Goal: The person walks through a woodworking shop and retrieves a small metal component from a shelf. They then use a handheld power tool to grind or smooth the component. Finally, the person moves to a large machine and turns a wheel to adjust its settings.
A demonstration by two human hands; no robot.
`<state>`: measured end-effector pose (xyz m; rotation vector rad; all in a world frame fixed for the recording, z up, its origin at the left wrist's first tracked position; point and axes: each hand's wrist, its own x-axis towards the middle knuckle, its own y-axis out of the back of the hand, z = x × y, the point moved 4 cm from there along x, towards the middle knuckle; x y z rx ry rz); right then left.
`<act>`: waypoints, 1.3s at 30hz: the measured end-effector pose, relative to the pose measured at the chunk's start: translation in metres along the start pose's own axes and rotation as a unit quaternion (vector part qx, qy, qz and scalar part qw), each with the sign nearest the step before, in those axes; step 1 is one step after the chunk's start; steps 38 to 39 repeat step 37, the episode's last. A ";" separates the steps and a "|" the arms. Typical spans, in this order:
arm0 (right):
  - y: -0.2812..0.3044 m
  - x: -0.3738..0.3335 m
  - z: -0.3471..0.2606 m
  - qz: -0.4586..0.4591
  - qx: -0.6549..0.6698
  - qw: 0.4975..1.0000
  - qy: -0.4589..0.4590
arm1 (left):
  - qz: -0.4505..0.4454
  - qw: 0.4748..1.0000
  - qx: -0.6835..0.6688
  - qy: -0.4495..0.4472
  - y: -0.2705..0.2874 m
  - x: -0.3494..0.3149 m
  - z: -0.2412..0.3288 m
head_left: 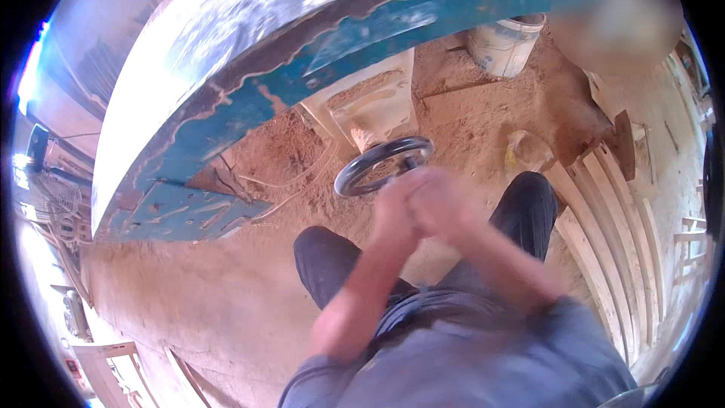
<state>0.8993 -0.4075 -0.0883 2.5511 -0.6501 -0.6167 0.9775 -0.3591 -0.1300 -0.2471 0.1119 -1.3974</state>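
A black handwheel (349, 181) with a shiny rim sticks out from below the machine's blue edge, in front of my knees. My left hand (396, 208) and my right hand (442, 198) are brought together at the wheel's near right side. Both look closed, one against the other, around the wheel's handle side; motion blur smears the fingers, and the grip itself is hidden. Above the wheel spreads the machine's large bright metal table (249, 11), with a worn blue side (249, 109). A pale, dusty panel (377, 106) sits behind the wheel.
Sawdust (468, 121) covers the floor under the machine. A dirty white bucket (504, 47) stands at the far right. Several long curved wooden pieces (604, 234) lie right of my legs. A wooden frame (113, 351) is at the lower left. A blurred round patch covers the upper right.
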 end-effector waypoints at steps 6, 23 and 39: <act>-0.122 0.023 0.048 0.042 0.404 0.910 -0.077 | 0.220 0.928 -0.235 0.187 0.050 -0.074 -0.076; 0.004 0.020 0.058 0.107 0.124 0.984 -0.075 | 0.079 0.950 -0.246 0.176 -0.018 0.016 -0.043; -0.070 0.030 0.013 -0.059 0.343 0.937 -0.007 | 0.119 0.950 -0.049 0.285 0.074 -0.033 -0.015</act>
